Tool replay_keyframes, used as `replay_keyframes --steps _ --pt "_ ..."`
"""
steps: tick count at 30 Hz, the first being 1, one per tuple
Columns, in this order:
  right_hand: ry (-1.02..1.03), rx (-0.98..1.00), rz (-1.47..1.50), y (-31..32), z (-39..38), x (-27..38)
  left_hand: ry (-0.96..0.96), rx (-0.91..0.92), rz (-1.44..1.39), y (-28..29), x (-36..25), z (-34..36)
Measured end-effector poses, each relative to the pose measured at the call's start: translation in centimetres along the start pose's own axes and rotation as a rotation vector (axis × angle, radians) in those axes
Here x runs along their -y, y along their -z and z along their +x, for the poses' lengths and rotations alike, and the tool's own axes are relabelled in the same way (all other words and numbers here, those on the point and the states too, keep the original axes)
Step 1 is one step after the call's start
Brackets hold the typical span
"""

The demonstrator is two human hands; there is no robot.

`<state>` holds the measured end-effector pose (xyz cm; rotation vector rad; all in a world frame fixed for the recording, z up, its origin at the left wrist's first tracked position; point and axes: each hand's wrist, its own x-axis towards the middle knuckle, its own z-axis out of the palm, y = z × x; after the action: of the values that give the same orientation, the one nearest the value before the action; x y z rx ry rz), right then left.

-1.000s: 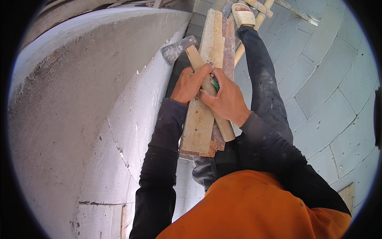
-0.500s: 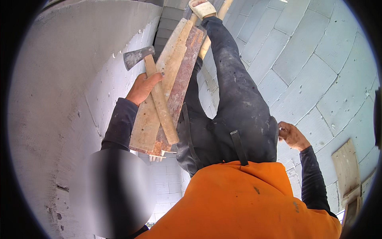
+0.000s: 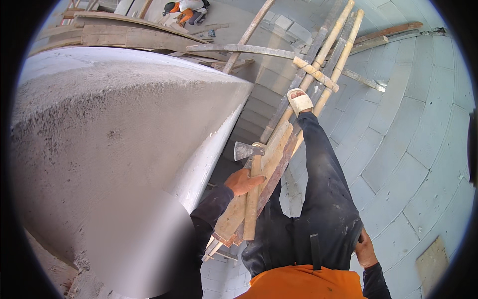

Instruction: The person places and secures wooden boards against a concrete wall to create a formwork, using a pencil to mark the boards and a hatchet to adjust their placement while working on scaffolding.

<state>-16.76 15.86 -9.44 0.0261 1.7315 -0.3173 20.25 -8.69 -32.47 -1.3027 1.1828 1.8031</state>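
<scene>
My left hand [image 3: 241, 182] is wrapped round the wooden handle of a hatchet [image 3: 252, 202], a little below its head. The grey steel head points up, with the blade toward the left. Under the hatchet lie long narrow planks [image 3: 232, 219], one pale and one reddish-brown, sloping away from me beside my legs. My right hand [image 3: 366, 249] is at the side of my right thigh, against the dark trousers [image 3: 326, 179]. Its fingers are hidden behind the cloth.
Bamboo poles [image 3: 343, 45] and grey pipes run ahead under my sandalled foot [image 3: 300, 101]. A pale block wall [image 3: 398, 149] rises on the right, a rough concrete slab [image 3: 124, 119] on the left. A crouching person [image 3: 187, 10] is far below. A pale round blur covers the lower left.
The view has tilted up and swung left, bringing the poles, slab top and distant person into sight. My right hand's fingers have slipped out of sight behind my thigh. My left hand keeps the hatchet.
</scene>
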Motion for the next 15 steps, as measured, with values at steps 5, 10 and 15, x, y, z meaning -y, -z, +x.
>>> replay_keyframes --steps 5,10,15 --pt "0.191 0.000 0.145 -4.7 2.1 -2.3 -0.067 -0.041 -0.154 -0.1 1.6 0.3" --pt "0.304 -0.029 -0.505 -3.2 2.6 -1.2 -0.094 -0.071 -0.070 0.2 1.5 -0.9" --pt "0.212 0.032 -0.587 -2.2 5.0 0.1 -0.196 -0.200 0.022 -0.1 2.0 -1.8"
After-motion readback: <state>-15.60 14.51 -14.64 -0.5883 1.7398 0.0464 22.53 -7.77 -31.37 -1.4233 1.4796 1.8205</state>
